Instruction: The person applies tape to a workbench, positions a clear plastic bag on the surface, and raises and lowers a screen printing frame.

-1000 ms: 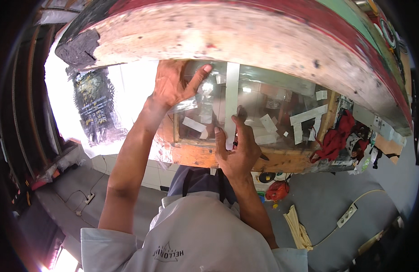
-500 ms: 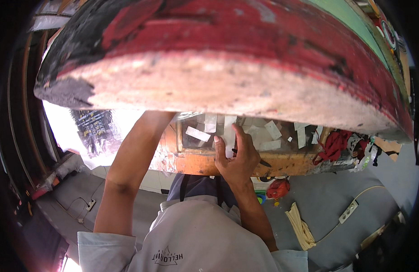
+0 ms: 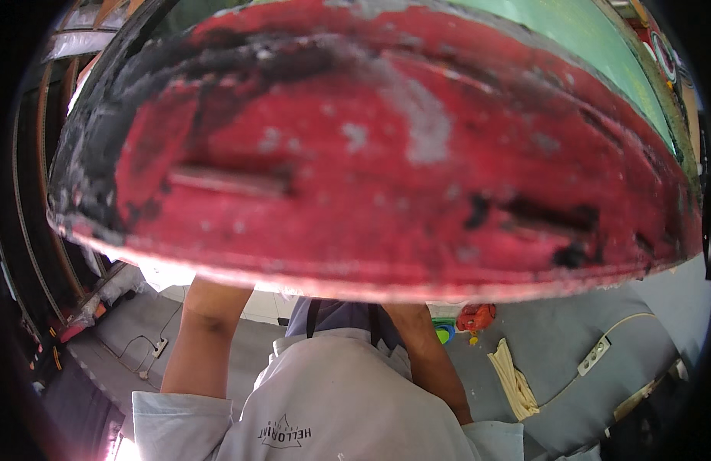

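On my feed the red, paint-worn frame (image 3: 332, 223) spans the upper view, its lower edge crossing in front of both forearms, the left (image 3: 205, 338) and the right (image 3: 436, 357). It hides the left hand and the right hand completely, so I cannot tell whether the fingers are spread or closed, or what they hold or touch.

Red-stained wooden frame (image 3: 371, 180) has come lower across the view; red face (image 3: 325, 223) now dominates, pale edge (image 3: 386, 293) down to a thin strip. Both hands, bench top and red cloth now hidden behind it.
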Tool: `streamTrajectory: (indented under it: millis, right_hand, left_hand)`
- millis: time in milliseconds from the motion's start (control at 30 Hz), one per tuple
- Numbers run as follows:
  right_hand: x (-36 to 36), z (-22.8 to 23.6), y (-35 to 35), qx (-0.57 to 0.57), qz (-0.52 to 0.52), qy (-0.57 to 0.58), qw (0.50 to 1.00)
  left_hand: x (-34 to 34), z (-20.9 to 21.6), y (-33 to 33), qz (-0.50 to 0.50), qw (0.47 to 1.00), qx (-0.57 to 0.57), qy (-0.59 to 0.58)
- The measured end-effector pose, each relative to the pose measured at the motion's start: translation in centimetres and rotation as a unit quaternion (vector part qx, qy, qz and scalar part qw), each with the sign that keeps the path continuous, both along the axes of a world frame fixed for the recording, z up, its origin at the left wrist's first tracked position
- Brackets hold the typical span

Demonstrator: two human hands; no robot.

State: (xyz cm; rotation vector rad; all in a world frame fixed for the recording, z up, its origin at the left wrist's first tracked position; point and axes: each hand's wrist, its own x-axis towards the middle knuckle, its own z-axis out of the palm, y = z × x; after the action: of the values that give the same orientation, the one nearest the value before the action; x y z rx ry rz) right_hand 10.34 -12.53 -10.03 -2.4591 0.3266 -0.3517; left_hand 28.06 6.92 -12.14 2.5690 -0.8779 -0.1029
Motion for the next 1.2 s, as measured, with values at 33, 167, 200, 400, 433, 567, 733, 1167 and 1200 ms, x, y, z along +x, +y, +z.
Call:
streamTrajectory:
  millis: [33,167,200,400,433,567,733,1167,1200]
  right_hand:
    - [-0.2,-0.1,0.0,0.006,-0.001,0.006,1.0]
    - [-0.1,-0.6,-0.1,0.017,0.0,0.012,1.0]
    - [-0.2,-0.6,-0.1,0.02,0.001,0.018,1.0]
    - [-1.7,0.0,-1.1,0.035,0.019,0.063,0.997]
    - [-2.0,-0.1,-1.1,0.026,0.014,0.072,0.997]
    - [-2.8,-1.3,-0.5,-0.004,0.016,0.091,0.996]
    - [-4.3,-4.5,0.5,-0.074,0.068,0.084,0.991]
    - [-0.2,-1.4,-0.5,0.054,-0.012,-0.008,0.998]
    - [-0.3,-1.4,-0.4,0.063,-0.016,-0.01,0.998]
  left_hand:
    - [-0.1,0.0,0.3,0.001,1.0,0.0,-0.002]
    - [-1.0,0.6,1.1,0.006,1.0,-0.002,-0.003]
    - [-1.3,0.7,1.2,0.008,1.0,-0.001,-0.003]
    - [-2.1,1.1,1.9,0.017,1.0,0.005,-0.007]
    - [-1.7,0.7,1.7,0.01,1.0,-0.001,-0.005]
    - [-0.9,-0.5,0.7,-0.004,1.0,-0.014,-0.015]
    - [-0.1,-0.6,-0.8,-0.001,0.999,-0.008,-0.034]
    - [1.8,-3.4,-3.2,0.011,0.999,-0.006,-0.052]
    - [1.9,-3.6,-3.3,0.014,0.998,-0.005,-0.054]
